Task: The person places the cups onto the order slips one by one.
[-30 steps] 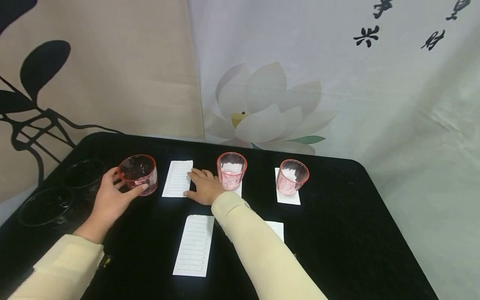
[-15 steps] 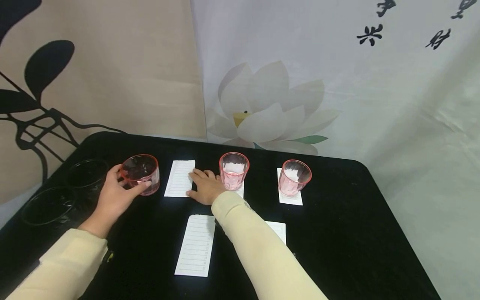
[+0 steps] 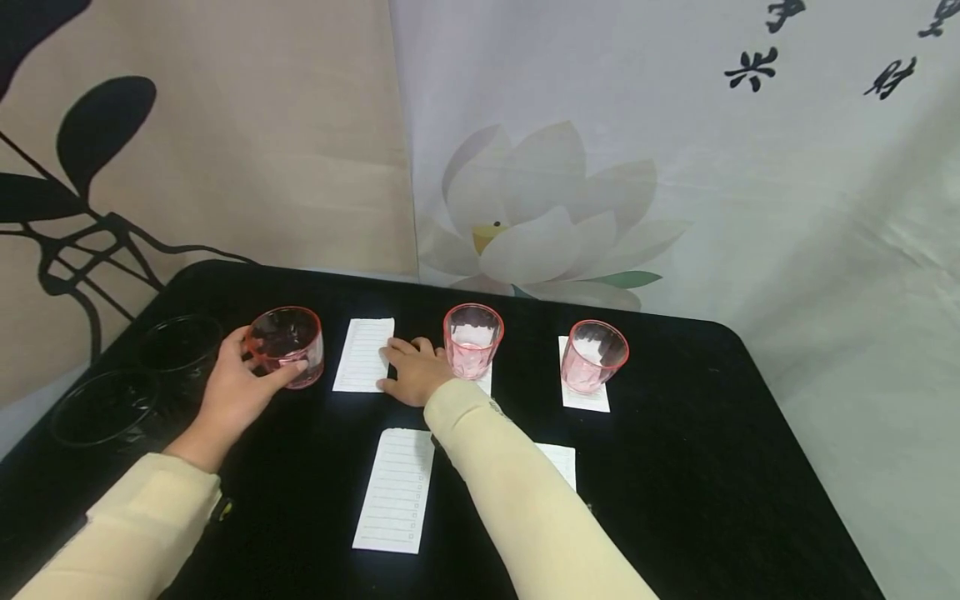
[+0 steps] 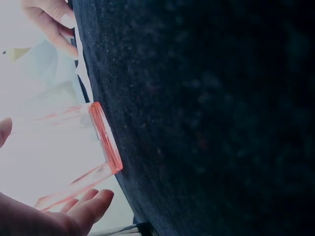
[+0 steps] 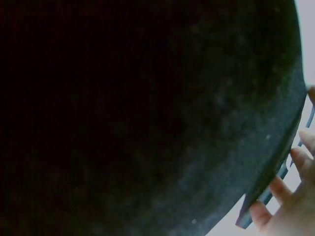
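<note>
My left hand holds a pink glass tumbler at the back left, thumb at the near side and fingers behind it. In the left wrist view the tumbler's thick pink base is at the black tabletop, with curled fingers beside its wall. My right hand lies with spread fingers at the right edge of a ruled white paper slip. The right wrist view catches only part of that hand at the lower right.
Two pink tumblers stand on paper slips to the right. Another slip lies in front, and one is partly under my right forearm. Two clear round vessels stand left on the black table.
The whole head view has shifted slightly to the right. Both hands, the tumblers and the slips keep nearly the same places relative to each other.
</note>
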### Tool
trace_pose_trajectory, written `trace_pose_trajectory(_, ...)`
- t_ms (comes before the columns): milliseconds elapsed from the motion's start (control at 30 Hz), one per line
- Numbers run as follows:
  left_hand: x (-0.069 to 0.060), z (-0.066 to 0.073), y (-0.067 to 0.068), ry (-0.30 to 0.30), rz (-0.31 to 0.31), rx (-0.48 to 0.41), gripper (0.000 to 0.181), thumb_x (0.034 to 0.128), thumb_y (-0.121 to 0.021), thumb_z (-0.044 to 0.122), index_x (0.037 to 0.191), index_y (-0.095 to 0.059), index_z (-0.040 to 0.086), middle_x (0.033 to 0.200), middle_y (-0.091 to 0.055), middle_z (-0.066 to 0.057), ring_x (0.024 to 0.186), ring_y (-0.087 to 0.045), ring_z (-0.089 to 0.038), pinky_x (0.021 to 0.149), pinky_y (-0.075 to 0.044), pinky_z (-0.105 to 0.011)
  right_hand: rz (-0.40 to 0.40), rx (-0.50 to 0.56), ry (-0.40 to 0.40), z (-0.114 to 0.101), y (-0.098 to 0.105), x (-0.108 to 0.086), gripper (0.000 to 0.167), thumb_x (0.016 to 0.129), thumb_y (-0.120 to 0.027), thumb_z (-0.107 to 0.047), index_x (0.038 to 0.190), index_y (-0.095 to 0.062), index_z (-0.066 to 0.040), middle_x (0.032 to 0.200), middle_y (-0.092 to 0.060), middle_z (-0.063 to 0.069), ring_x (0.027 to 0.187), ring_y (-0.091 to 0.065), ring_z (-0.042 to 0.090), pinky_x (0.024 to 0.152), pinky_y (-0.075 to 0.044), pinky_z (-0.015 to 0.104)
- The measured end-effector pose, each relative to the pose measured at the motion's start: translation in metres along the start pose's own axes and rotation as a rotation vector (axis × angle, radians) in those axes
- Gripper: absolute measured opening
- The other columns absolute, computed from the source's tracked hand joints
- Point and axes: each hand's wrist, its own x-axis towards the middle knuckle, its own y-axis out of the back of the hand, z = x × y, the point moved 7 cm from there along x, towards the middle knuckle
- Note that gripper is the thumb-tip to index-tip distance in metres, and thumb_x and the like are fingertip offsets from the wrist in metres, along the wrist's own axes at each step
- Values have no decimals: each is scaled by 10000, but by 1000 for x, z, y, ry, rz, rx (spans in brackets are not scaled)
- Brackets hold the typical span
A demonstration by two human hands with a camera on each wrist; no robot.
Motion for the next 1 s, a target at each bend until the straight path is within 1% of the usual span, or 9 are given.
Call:
trace_pose_trajectory(233,0,0,0,-5,4,7,930,901,-669,305,1508,-51,-30,1492,-185,-371,1289,-317,-588,963,-382,-691,0,-16,-6,1,-2,2,613,944,-498,-540,1501,-335,-340,1572,-264,-133,1413,-245,188,1153,-274,405)
trace_pose_trajectory(433,3,0,0,-5,12,20,937,894,-679,307,1507,-58,-31,1482,-201,-372,1280,-323,-593,968,-382,-687,-11,-10,-8,0,1,0,610,947,-498,-534,1500,-339,-333,1570,-273,-126,1409,-249,186,1153,-272,405)
trace_pose_trajectory(633,3,1,0,0,17,13,927,896,-677,308,1502,-66,-38,1468,-219,-377,1281,-320,-595,979,-374,-683,-5,-9,-4,-1,5,-3,604,947,-506,-527,1494,-353,-324,1564,-287,-123,1400,-262,185,1144,-283,396)
trace_pose_trajectory(833,3,2,1,17,16,8,934,894,-682,315,1499,-67,-44,1464,-215,-386,1285,-319,-589,990,-373,-672,-22,-3,-14,0,3,-1,611,944,-509,-531,1498,-340,-334,1570,-269,-131,1408,-246,184,1149,-279,403)
trace_pose_trajectory(1000,2,5,2,3,28,-4,911,893,-686,288,1494,-89,-45,1458,-232,-376,1287,-326,-582,983,-380,-670,-19,-3,-9,0,4,-1,612,939,-518,-530,1493,-352,-330,1565,-282,-125,1404,-258,187,1151,-280,408)
